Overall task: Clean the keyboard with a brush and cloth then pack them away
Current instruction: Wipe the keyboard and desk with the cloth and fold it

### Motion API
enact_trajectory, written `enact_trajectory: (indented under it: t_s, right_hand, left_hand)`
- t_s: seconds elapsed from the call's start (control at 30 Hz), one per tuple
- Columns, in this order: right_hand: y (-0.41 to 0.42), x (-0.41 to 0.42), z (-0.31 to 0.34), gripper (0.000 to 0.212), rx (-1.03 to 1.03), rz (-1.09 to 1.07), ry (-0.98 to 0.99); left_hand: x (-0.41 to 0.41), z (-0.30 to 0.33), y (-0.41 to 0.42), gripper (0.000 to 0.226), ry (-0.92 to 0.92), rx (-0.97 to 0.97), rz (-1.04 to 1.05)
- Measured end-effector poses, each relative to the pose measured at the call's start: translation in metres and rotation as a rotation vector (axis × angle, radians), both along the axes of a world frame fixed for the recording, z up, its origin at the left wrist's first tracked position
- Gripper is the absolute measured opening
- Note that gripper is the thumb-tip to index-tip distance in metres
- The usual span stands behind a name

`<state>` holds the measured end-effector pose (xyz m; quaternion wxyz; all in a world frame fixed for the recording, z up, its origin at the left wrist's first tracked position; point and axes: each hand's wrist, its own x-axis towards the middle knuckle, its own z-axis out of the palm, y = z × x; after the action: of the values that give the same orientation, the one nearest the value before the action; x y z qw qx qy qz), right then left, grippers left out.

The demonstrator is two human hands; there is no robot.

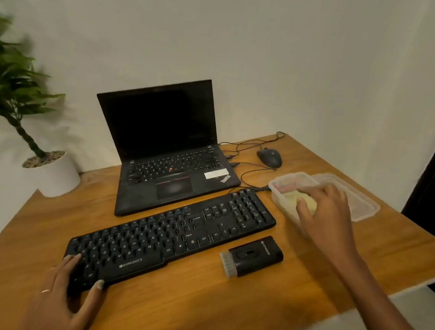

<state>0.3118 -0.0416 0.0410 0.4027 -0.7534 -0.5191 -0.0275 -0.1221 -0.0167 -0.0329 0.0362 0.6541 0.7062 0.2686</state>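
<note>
A black keyboard (pixel 172 242) lies slanted across the wooden table (pixel 198 308). My left hand (pixel 68 296) grips its near left corner, thumb on the front edge and fingers over the keys. A black brush (pixel 251 256) with pale bristles rests on the table just in front of the keyboard's right end. At the right, my right hand (pixel 325 213) reaches into a clear plastic container (pixel 283 186), fingers curled over a yellowish cloth (pixel 291 197) inside it. How firmly the cloth is held is blurred.
An open black laptop (pixel 169 160) stands behind the keyboard. A wired mouse (pixel 269 157) and cables lie at the back right. The container's clear lid (pixel 360 203) sits beside it. A potted plant (pixel 50 171) stands at the left table edge.
</note>
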Motion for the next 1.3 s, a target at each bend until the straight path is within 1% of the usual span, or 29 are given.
enact_trajectory:
  t_s: [0.07, 0.2, 0.27, 0.37, 0.4, 0.47, 0.5, 0.63, 0.7, 0.77, 0.83, 0.87, 0.9, 0.97, 1.0, 1.07, 1.13, 1.2, 1.27, 1.3]
  right_hand:
    - [0.023, 0.017, 0.000, 0.027, -0.118, 0.013, -0.039]
    - [0.055, 0.031, -0.007, 0.027, -0.360, 0.076, -0.089]
    - [0.066, 0.031, -0.008, 0.025, -0.470, 0.091, -0.104]
    - [0.075, 0.028, -0.005, 0.025, -0.665, 0.041, -0.113]
    - [0.077, 0.029, -0.004, 0.027, -0.700, 0.025, -0.103]
    - [0.081, 0.027, -0.004, 0.025, -0.728, 0.004, -0.090]
    - [0.082, 0.027, -0.004, 0.021, -0.733, -0.009, -0.114]
    - [0.083, 0.028, -0.007, 0.019, -0.718, -0.026, -0.239]
    - [0.082, 0.029, -0.013, 0.012, -0.596, -0.027, -0.314]
    - [0.080, 0.029, -0.015, 0.011, -0.529, -0.038, -0.350]
    - [0.080, 0.031, -0.016, 0.011, -0.508, -0.042, -0.342]
    - [0.080, 0.034, -0.016, 0.008, -0.475, -0.045, -0.311]
    - [0.078, 0.037, -0.014, 0.009, -0.416, -0.047, -0.248]
    - [0.069, 0.038, -0.005, 0.020, -0.202, -0.025, -0.073]
    - [0.061, 0.035, 0.002, 0.023, -0.068, -0.015, 0.058]
    - [0.046, 0.023, 0.023, 0.026, 0.157, 0.026, 0.383]
    - [0.032, 0.011, 0.042, 0.020, 0.290, 0.128, 0.686]
    - [0.020, 0.000, 0.052, 0.012, 0.319, 0.258, 0.997]
    - [0.013, -0.008, 0.049, 0.015, 0.281, 0.395, 1.326]
    - [0.014, -0.011, 0.044, 0.020, 0.231, 0.462, 1.463]
  left_hand:
    - [0.006, 0.003, -0.002, 0.074, -0.019, -0.008, -0.019]
    - [-0.002, -0.001, -0.004, 0.081, 0.095, -0.026, -0.070]
    - [-0.003, -0.003, -0.004, 0.083, 0.118, -0.027, -0.096]
    - [-0.003, -0.003, -0.005, 0.083, 0.140, -0.024, -0.111]
    - [-0.003, -0.003, -0.005, 0.084, 0.136, -0.031, -0.119]
    - [-0.003, -0.002, -0.006, 0.085, 0.125, -0.037, -0.111]
    - [-0.002, -0.002, -0.007, 0.086, 0.121, -0.031, -0.114]
    - [0.001, 0.000, -0.007, 0.086, 0.112, -0.026, -0.122]
    - [0.001, 0.000, -0.009, 0.085, 0.097, -0.024, -0.124]
    - [0.002, 0.001, -0.010, 0.084, 0.085, -0.013, -0.124]
    - [0.002, 0.002, -0.011, 0.082, 0.079, -0.006, -0.123]
    - [0.002, 0.002, -0.011, 0.081, 0.077, -0.004, -0.126]
    - [0.001, 0.001, -0.011, 0.080, 0.075, -0.001, -0.131]
    - [0.000, -0.001, -0.009, 0.074, 0.069, 0.010, -0.128]
    - [-0.001, -0.002, -0.009, 0.072, 0.075, 0.016, -0.124]
    - [-0.003, -0.003, -0.007, 0.071, 0.109, 0.044, -0.132]
    - [-0.001, -0.003, -0.005, 0.071, 0.142, 0.078, -0.155]
    - [0.013, 0.001, -0.004, 0.073, 0.154, 0.090, -0.189]
    - [0.041, 0.008, -0.003, 0.078, 0.149, 0.098, -0.235]
    - [0.057, 0.013, -0.002, 0.081, 0.143, 0.089, -0.264]
